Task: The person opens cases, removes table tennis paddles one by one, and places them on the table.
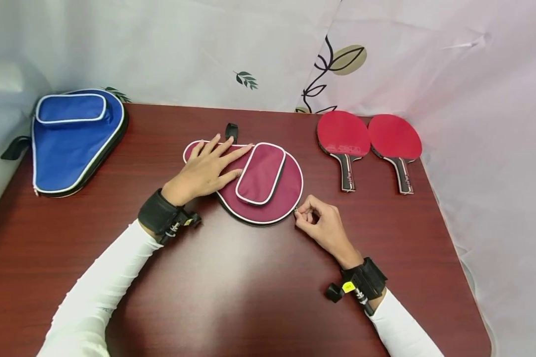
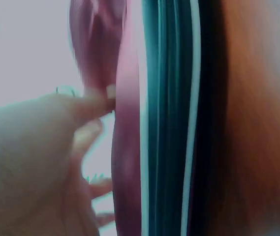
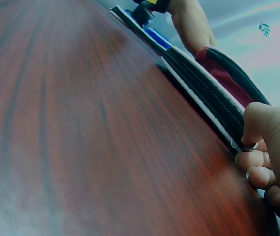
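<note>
A maroon table tennis bat case (image 1: 290, 183) with white piping and a raised front pocket (image 1: 261, 173) lies flat on the table, its rounded end to the right. Spread out over the narrow part of the case, my left hand (image 1: 207, 168) rests with its fingers straight. At the lower right edge, my right hand (image 1: 323, 223) pinches the small zipper pull (image 1: 296, 211) between thumb and curled fingers. In the right wrist view, the black zipper (image 3: 213, 101) runs along the side of the case up to the right thumb, and its teeth look closed there.
Two red table tennis bats (image 1: 344, 134) (image 1: 395, 136) lie side by side at the back right, handles toward me. A blue bat case (image 1: 71, 144) with a black strap lies at the back left. Behind the brown table (image 1: 232, 297) hangs a pale patterned curtain (image 1: 169, 54).
</note>
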A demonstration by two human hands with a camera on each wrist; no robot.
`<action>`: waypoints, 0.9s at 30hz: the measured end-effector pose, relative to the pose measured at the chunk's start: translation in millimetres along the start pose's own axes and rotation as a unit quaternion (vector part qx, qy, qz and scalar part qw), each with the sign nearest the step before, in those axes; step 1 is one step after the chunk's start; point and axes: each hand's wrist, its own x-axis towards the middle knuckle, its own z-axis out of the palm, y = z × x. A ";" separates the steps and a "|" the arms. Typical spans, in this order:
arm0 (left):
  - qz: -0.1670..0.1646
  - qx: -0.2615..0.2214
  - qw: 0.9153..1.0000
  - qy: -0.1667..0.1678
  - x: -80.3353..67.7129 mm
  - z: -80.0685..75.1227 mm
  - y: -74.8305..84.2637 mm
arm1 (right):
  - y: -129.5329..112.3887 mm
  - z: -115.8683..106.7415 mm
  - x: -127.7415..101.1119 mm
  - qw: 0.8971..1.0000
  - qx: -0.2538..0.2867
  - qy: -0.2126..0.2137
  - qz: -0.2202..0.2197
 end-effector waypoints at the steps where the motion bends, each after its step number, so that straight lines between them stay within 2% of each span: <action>1: 0.027 -0.002 1.000 0.014 0.8 -0.2 -3.6 | 0.2 1.7 -1.2 1.000 0.001 -0.001 0.002; 3: 0.092 -0.010 0.995 0.032 2.5 -0.4 -10.1 | -0.3 4.3 -3.6 1.000 0.000 -0.003 0.007; 5: 0.160 -0.013 0.986 0.033 4.5 -0.7 -14.6 | -0.6 5.2 -6.3 1.000 -0.002 -0.005 0.015; 7: 0.211 -0.027 0.977 0.011 6.1 -1.0 -17.3 | -1.2 5.2 -9.0 1.000 -0.007 -0.005 0.022; 9: 0.233 -0.045 0.971 -0.021 5.7 -1.9 -18.3 | -1.1 4.2 -11.6 1.000 -0.008 -0.005 0.028; 12: 0.226 -0.059 0.971 -0.052 4.1 -3.2 -17.7 | -1.6 3.9 -13.2 1.000 -0.004 -0.006 0.027; 15: 0.213 -0.063 0.973 -0.059 2.3 -5.1 -15.5 | -1.7 4.2 -12.4 1.000 0.002 -0.004 0.022; 21: 0.196 -0.079 0.976 -0.044 -1.3 -8.4 -12.3 | -3.3 3.8 -8.1 1.000 -0.001 0.003 0.017; 27: 0.170 -0.065 0.983 -0.017 -12.1 -8.1 -8.1 | -6.1 0.0 -2.2 1.000 -0.008 0.003 0.008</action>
